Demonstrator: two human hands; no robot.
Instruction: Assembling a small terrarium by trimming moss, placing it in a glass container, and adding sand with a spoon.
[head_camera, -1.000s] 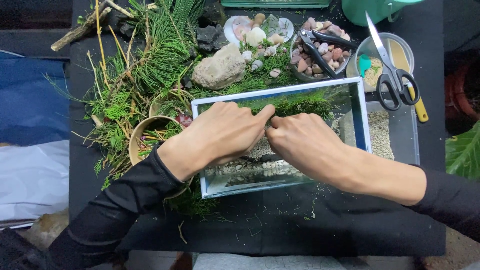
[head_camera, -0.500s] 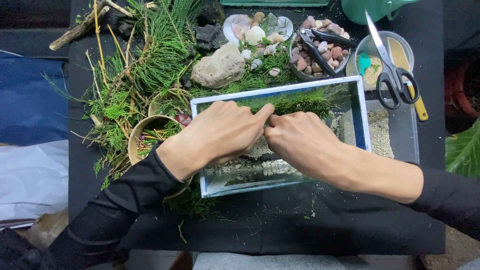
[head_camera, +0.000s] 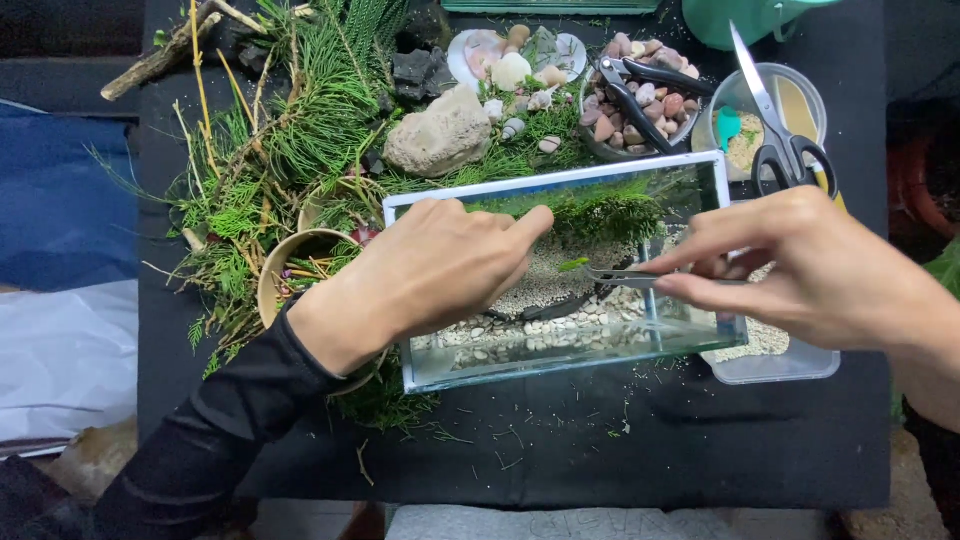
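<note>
Mid-planting, by the look: right hand (head_camera: 810, 265) pinches slim metal tweezers (head_camera: 625, 277), tips gripping a small green sprig (head_camera: 573, 264) just over the sand inside the glass tank (head_camera: 560, 185). Left hand (head_camera: 440, 265) rests loosely curled, empty, forefinger toward the moss (head_camera: 615, 215) beyond the tips. Next move likely needs a steady downward push. Pale gravel below; rough rock (head_camera: 440, 135), smooth pebbles (head_camera: 650, 105), scissors (head_camera: 780, 130) farther off.

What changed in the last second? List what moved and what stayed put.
The right hand drew back to the right, out of the glass tank, and now shows tweezers pinching a small green sprig. The left hand stayed over the tank. The scissors, rock and pebble bowl did not move.
</note>
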